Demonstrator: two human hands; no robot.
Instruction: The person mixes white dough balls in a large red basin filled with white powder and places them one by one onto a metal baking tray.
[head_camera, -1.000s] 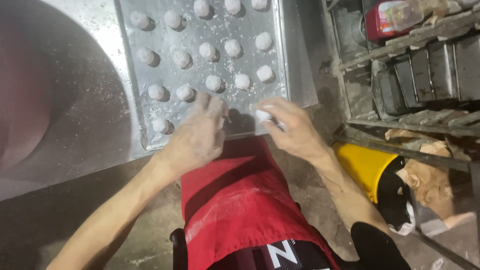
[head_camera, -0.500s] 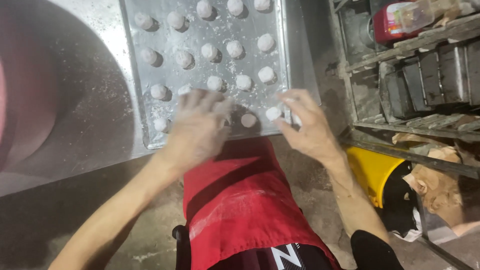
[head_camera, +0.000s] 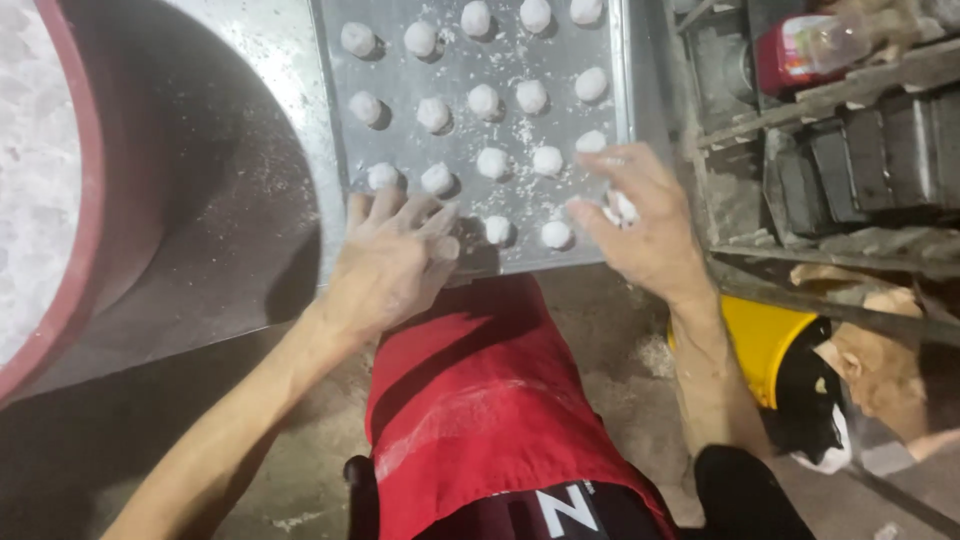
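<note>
A metal baking tray (head_camera: 400, 75) dusted with flour holds several small white dough balls (head_camera: 491, 161) in rows. My left hand (head_camera: 392, 262), floury, lies flat on the tray's near left corner with its fingers spread, holding nothing. My right hand (head_camera: 645, 222) hovers over the tray's near right corner with a white dough ball (head_camera: 622, 208) pinched in its fingers. Two dough balls (head_camera: 554, 234) sit in the nearest row between my hands. My red apron (head_camera: 480, 400) shows below the tray.
A large red-rimmed bowl (head_camera: 75, 250) of white dough or flour stands at the left on the steel counter (head_camera: 240, 180). A metal rack (head_camera: 850, 150) with dark tins and a bottle is at the right. A yellow bucket (head_camera: 760, 335) stands on the floor.
My right hand has moved right along the tray's near edge, leaving new dough balls in the nearest row. My left hand has stayed on the near left corner.
</note>
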